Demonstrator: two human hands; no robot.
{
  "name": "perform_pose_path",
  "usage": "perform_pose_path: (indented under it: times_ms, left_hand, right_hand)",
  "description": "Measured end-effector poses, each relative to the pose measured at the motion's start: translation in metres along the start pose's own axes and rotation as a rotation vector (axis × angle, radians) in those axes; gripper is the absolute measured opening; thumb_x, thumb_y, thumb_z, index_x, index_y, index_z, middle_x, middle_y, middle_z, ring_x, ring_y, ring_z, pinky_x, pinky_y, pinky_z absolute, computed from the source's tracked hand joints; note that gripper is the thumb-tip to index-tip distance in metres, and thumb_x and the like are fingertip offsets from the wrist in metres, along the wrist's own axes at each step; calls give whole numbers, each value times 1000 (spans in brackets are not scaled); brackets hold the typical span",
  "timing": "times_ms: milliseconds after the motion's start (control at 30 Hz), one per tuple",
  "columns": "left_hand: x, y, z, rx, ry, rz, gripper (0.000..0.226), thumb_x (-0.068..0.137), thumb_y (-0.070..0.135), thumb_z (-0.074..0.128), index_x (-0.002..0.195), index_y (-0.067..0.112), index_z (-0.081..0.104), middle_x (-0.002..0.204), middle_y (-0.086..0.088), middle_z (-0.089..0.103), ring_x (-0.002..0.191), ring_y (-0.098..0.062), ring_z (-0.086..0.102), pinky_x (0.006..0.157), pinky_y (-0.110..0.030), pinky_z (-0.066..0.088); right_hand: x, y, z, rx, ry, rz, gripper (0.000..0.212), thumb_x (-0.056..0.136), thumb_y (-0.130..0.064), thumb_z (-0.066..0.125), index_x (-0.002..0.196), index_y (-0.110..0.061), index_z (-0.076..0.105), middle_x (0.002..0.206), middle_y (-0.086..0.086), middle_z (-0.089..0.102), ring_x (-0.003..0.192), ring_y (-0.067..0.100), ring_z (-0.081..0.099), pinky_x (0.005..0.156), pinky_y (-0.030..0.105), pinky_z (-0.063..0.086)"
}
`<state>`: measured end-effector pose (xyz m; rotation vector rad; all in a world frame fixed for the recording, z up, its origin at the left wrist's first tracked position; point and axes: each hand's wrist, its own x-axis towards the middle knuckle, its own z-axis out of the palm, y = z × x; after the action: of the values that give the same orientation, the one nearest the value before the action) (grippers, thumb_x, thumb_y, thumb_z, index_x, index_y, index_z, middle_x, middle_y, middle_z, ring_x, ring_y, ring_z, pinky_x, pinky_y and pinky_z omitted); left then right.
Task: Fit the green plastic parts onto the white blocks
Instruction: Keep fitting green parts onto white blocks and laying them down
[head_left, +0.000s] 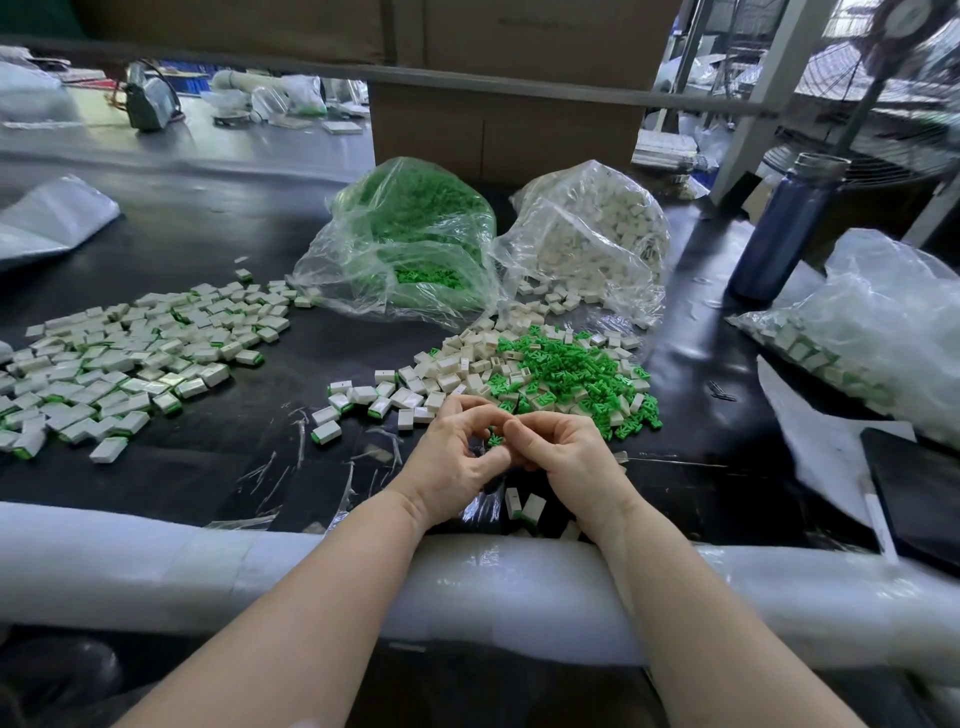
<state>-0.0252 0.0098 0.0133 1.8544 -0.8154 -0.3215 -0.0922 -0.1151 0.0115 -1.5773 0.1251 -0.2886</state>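
Observation:
My left hand (452, 457) and my right hand (569, 457) meet fingertip to fingertip low over the black table, just in front of the loose pile of green plastic parts (566, 376). A single green part (496, 440) shows between the curled fingers, above my left thumb, and seems pinched there. My right hand's fingers curl toward it, and what they hold is hidden. Loose white blocks (441, 371) lie beside and among the green pile. Two more white blocks (522, 505) lie under my wrists.
Several fitted blocks with green ends (130, 353) are spread at the left. Behind the piles are a bag of green parts (410, 234) and a bag of white blocks (592, 234). A blue bottle (784, 228), another bag (872, 322) and a dark tablet (919, 493) stand right. A foam-padded edge (208, 561) runs along the front.

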Motion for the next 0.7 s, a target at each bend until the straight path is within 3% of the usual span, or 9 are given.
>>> perform_pose_path:
  times_ms: [333,500,700]
  left_hand:
    - [1,-1,1,7,13,-8,20,83,3,60,87,22,62,110,-4,46,94,-16,50,94,-28,43]
    - [1,-2,1,34,-9,3,22,83,4,60,84,25,59,110,-6,45,93,-15,48,90,-19,41]
    - [1,-2,2,47,-44,11,27,83,4,60,78,30,56,108,-4,42,97,-21,50,91,-31,46]
  right_hand:
    - [0,-1,0,5,-3,1,18,90,-5,57,79,-12,69,55,-7,66,52,-1,60,51,10,45]
    - [0,-1,0,3,4,19,16,89,-5,57,80,-7,69,53,-8,63,50,-1,56,51,11,44]
    - [0,0,-1,12,1,55,13,87,-4,59,80,-3,69,57,-4,66,54,6,61,55,16,49]
